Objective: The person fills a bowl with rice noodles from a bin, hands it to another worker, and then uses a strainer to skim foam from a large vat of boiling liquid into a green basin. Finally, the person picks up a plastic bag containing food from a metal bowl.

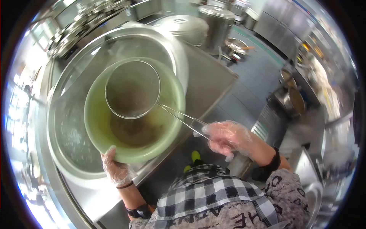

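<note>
A fine-mesh strainer (133, 89) with a long wire handle lies over the mouth of a light green basin (176, 114). My right hand (228, 139), in a clear plastic glove, is closed round the end of that handle. Gloved as well, my left hand (115, 166) grips the near rim of the basin, thumb over the edge. Something brownish (135, 131) shows at the basin's bottom, too blurred to name. Beneath and behind the basin is a wide round metal vessel (63, 152).
The metal vessel sits on a steel counter (213, 76). Behind it are a domed lid (183, 26) and a tall lidded pot (216, 23). A pan (236, 45) is at the back right. More pots (293, 101) stand at the right. Tiled floor (248, 84) lies between.
</note>
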{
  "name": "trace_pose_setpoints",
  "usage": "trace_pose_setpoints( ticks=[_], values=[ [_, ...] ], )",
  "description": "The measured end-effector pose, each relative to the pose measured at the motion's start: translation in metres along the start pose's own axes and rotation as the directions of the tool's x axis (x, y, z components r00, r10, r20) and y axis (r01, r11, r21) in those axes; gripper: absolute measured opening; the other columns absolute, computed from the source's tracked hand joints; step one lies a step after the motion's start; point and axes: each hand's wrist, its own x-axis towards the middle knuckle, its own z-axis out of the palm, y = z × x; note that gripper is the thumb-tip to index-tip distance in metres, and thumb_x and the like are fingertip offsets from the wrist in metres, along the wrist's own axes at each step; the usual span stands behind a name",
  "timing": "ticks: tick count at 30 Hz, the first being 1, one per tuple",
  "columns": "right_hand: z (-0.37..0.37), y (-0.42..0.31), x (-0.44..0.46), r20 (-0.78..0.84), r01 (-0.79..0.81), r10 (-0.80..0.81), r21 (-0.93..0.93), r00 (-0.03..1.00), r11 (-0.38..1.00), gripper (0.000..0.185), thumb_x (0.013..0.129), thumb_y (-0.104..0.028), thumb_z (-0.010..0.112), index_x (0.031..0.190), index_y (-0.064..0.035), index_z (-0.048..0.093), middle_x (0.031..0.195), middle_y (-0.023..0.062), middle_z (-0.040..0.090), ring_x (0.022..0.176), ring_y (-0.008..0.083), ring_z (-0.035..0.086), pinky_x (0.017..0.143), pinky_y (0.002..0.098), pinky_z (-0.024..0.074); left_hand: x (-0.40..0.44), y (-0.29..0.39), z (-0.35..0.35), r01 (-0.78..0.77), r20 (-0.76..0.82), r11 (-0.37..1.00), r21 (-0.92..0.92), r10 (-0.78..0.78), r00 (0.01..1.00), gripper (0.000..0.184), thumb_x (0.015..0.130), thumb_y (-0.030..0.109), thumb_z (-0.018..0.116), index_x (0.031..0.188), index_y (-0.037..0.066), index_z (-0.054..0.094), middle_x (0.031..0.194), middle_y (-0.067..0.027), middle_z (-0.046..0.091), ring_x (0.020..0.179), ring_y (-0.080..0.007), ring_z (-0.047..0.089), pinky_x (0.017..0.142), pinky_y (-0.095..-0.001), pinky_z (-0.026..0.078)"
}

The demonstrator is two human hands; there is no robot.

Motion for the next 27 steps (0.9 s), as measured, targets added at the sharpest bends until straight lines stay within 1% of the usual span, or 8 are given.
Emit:
trace_pose_setpoints(
  ticks=[5, 7, 11, 14, 18, 21, 24, 27],
  values=[
    [-0.002, 0.026, -0.062, -0.204, 0.156, -0.133, 0.101, 0.970, 0.983, 0.040, 0.088, -0.035, 0.043, 0.103, 0.0013, 0.045, 0.071, 0.0097, 0.054, 0.048, 0.0107, 0.050, 0.039, 0.0210, 0.0425, 0.011, -0.039, 0.090, 0.158, 0.296, 0.987, 0.041, -0.163, 0.941, 0.043, 0.070, 0.002, 0.050, 0.112, 0.002, 0.045, 0.095, -0.0097, 0.053, 0.083, -0.0207, 0.054, 0.072, -0.0304, 0.048],
    [0.000, 0.038, -0.090, -0.245, 0.297, -0.226, 0.310, 0.943, 0.903, 0.051, 0.087, -0.039, 0.041, 0.112, 0.0047, 0.044, 0.069, 0.0095, 0.054, 0.048, 0.0110, 0.049, 0.041, 0.0212, 0.0384, 0.002, -0.062, 0.126, 0.244, 0.503, 0.968, 0.050, -0.236, 0.832, 0.041, 0.070, 0.001, 0.050, 0.111, 0.002, 0.046, 0.095, -0.0096, 0.053, 0.083, -0.0213, 0.055, 0.073, -0.0312, 0.048],
    [-0.011, 0.076, -0.075, -0.408, 0.383, -0.308, 0.117, 0.860, 0.916, 0.072, 0.082, -0.059, 0.027, 0.116, 0.0017, 0.042, 0.069, 0.0060, 0.053, 0.055, 0.0129, 0.053, 0.047, 0.0232, 0.0438, 0.027, -0.119, 0.168, 0.561, 0.668, 0.827, 0.026, -0.432, 0.606, 0.040, 0.070, 0.001, 0.050, 0.110, 0.002, 0.046, 0.095, -0.0096, 0.054, 0.083, -0.0224, 0.055, 0.074, -0.0324, 0.049],
    [-0.011, 0.108, -0.089, -0.655, 0.389, -0.224, 0.117, 0.722, 0.914, 0.068, 0.083, -0.058, 0.028, 0.113, 0.0004, 0.046, 0.070, 0.0043, 0.054, 0.055, 0.0122, 0.053, 0.048, 0.0230, 0.0446, 0.013, -0.154, 0.200, 0.625, 0.671, 0.766, 0.149, -0.542, 0.506, 0.040, 0.070, 0.002, 0.050, 0.110, 0.002, 0.046, 0.097, -0.0102, 0.053, 0.086, -0.0229, 0.055, 0.075, -0.0343, 0.048],
    [-0.024, 0.161, -0.119, -0.871, 0.432, -0.053, 0.188, 0.488, 0.882, 0.057, 0.086, -0.051, 0.033, 0.110, -0.0020, 0.050, 0.072, 0.0055, 0.056, 0.057, 0.0128, 0.054, 0.051, 0.0240, 0.0461, -0.041, -0.191, 0.263, 0.619, 0.767, 0.704, 0.347, -0.593, 0.245, 0.041, 0.069, 0.004, 0.050, 0.110, 0.003, 0.046, 0.100, -0.0105, 0.052, 0.089, -0.0240, 0.053, 0.076, -0.0367, 0.047],
    [-0.026, 0.209, -0.148, -0.952, 0.545, 0.029, 0.199, 0.304, 0.815, 0.039, 0.089, -0.033, 0.037, 0.107, -0.0008, 0.049, 0.068, 0.0058, 0.056, 0.052, 0.0122, 0.054, 0.044, 0.0230, 0.0452, -0.101, -0.227, 0.306, 0.591, 0.758, 0.649, 0.480, -0.645, 0.093, 0.041, 0.069, 0.005, 0.050, 0.110, 0.003, 0.046, 0.101, -0.0103, 0.051, 0.091, -0.0247, 0.052, 0.077, -0.0361, 0.047],
    [-0.023, 0.239, -0.157, -0.934, 0.511, 0.277, 0.355, 0.225, 0.783, 0.048, 0.088, -0.044, 0.034, 0.110, -0.0044, 0.051, 0.072, 0.0076, 0.056, 0.061, 0.0142, 0.053, 0.053, 0.0265, 0.0466, -0.137, -0.286, 0.336, 0.569, 0.715, 0.557, 0.605, -0.694, -0.081, 0.038, 0.068, 0.005, 0.052, 0.106, 0.001, 0.047, 0.100, -0.0103, 0.051, 0.091, -0.0248, 0.053, 0.076, -0.0365, 0.047],
    [-0.010, 0.260, -0.164, -0.925, 0.705, 0.333, 0.360, 0.183, 0.611, 0.045, 0.089, -0.041, 0.034, 0.109, -0.0042, 0.050, 0.072, 0.0070, 0.056, 0.060, 0.0141, 0.053, 0.052, 0.0261, 0.0456, -0.196, -0.311, 0.363, 0.525, 0.642, 0.483, 0.701, -0.748, -0.170, 0.036, 0.068, 0.003, 0.054, 0.103, -0.001, 0.047, 0.098, -0.0105, 0.053, 0.088, -0.0242, 0.054, 0.075, -0.0354, 0.048]
  ],
)
